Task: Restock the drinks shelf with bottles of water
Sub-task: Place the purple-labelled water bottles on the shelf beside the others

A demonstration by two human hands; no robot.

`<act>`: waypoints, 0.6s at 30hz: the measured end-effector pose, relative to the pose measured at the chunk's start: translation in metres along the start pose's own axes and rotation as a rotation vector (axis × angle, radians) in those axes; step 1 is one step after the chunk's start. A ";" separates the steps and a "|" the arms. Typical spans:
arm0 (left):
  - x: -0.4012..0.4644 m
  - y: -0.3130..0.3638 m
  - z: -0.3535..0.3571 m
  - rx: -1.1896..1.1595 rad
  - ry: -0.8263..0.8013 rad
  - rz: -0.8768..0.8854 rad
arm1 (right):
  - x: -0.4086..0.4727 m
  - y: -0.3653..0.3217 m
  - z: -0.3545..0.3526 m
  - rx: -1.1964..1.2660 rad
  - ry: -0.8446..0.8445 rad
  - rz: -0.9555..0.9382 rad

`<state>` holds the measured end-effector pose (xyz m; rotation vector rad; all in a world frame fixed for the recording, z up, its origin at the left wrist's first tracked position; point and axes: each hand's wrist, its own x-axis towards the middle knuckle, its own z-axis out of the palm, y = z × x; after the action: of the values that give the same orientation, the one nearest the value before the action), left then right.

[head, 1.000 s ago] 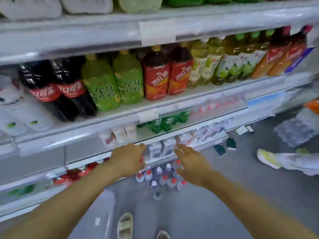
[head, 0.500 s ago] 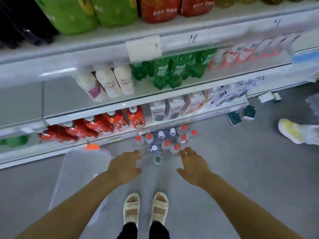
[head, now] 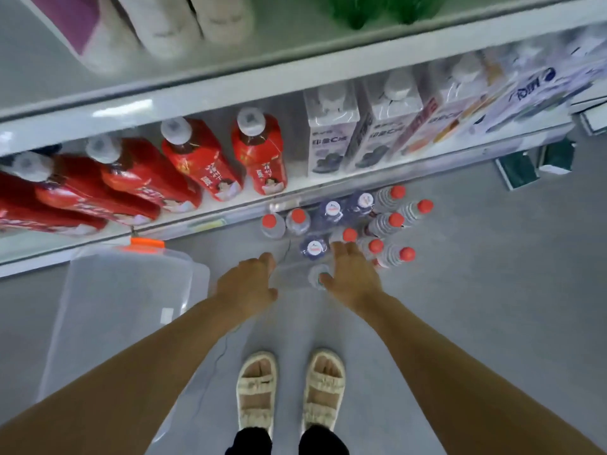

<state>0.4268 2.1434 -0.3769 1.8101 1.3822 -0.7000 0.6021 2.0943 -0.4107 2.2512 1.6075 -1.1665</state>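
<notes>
Head view, looking down at the floor [head: 492, 307] before the drinks shelf [head: 230, 218]. At lower left of centre stood a clear plastic bin [head: 124, 307] with an orange clip on its far rim; its contents could not be made out. The lowest shelf, across the middle of the frame, carried red-labelled bottles [head: 197, 162] at left and white cartons [head: 331, 133] at right. The water bottles [head: 387, 221] stood clustered on the floor just below the shelf edge, right of centre: clear ribbed bodies, mostly red caps, three with white printed caps. The left hand [head: 246, 287] and the right hand [head: 351, 277], fingers extended and holding nothing, reached over a clear bottle [head: 295, 277] nearest the feet.
</notes>
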 end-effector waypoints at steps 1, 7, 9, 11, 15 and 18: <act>0.013 -0.003 0.007 -0.005 0.004 0.002 | 0.012 0.002 0.012 0.014 0.002 0.012; 0.073 -0.016 0.048 -0.064 0.025 -0.005 | 0.071 0.013 0.066 0.167 0.108 0.038; 0.087 -0.019 0.058 -0.072 0.035 0.001 | 0.088 0.017 0.079 0.182 0.162 0.000; 0.098 -0.022 0.065 -0.066 0.046 0.011 | 0.103 0.019 0.087 0.198 0.184 -0.031; 0.115 -0.030 0.075 -0.081 0.062 0.027 | 0.124 0.019 0.097 0.144 0.189 -0.040; 0.119 -0.038 0.078 -0.086 0.066 0.043 | 0.135 0.017 0.101 0.013 0.195 -0.044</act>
<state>0.4236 2.1522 -0.5239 1.8038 1.3905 -0.5553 0.5831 2.1354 -0.5736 2.4150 1.7309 -0.9966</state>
